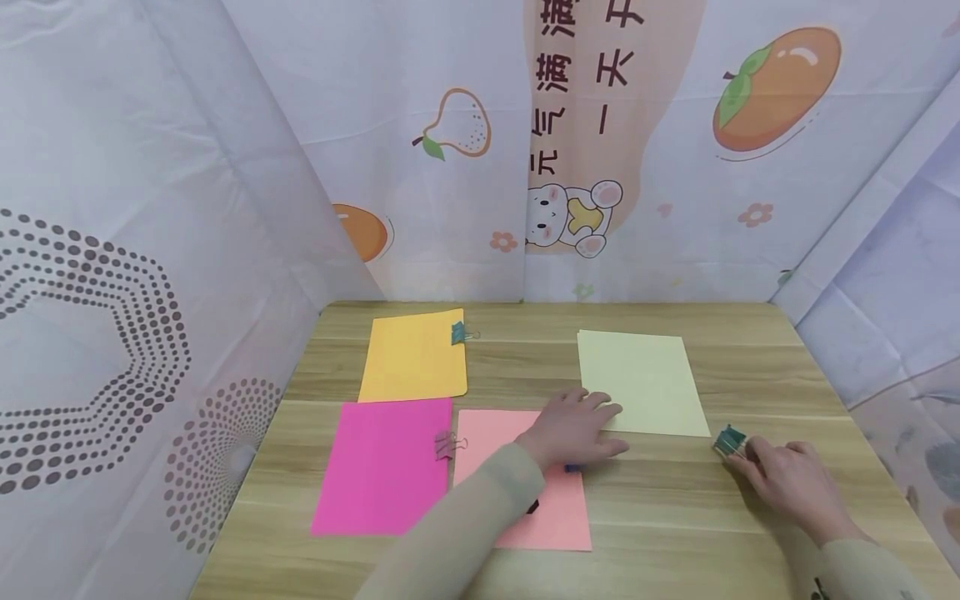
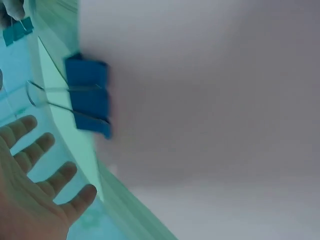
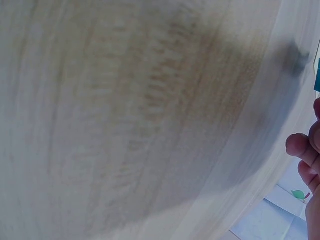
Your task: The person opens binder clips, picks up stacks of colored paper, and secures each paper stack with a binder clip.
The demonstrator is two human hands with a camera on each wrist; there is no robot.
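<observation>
My right hand [image 1: 798,479] pinches a teal binder clip [image 1: 730,439] by its wire handles, just off the lower right corner of the pale yellow paper [image 1: 645,383]. In the right wrist view only a sliver of the clip shows beyond the fingers [image 3: 300,146]. My left hand [image 1: 573,427] is spread, fingers apart and holding nothing, over the upper right of the salmon-pink paper [image 1: 555,525], its fingertips near the pale yellow paper. A blue binder clip [image 2: 87,95] grips the salmon paper's edge; the left hand partly hides it in the head view.
At left lie magenta paper [image 1: 382,475] with a pinkish binder clip [image 1: 445,445] and orange-yellow paper [image 1: 412,358] with a teal binder clip [image 1: 458,333]. The wooden table [image 1: 675,533] meets printed curtains [image 1: 465,217] at the back and sides.
</observation>
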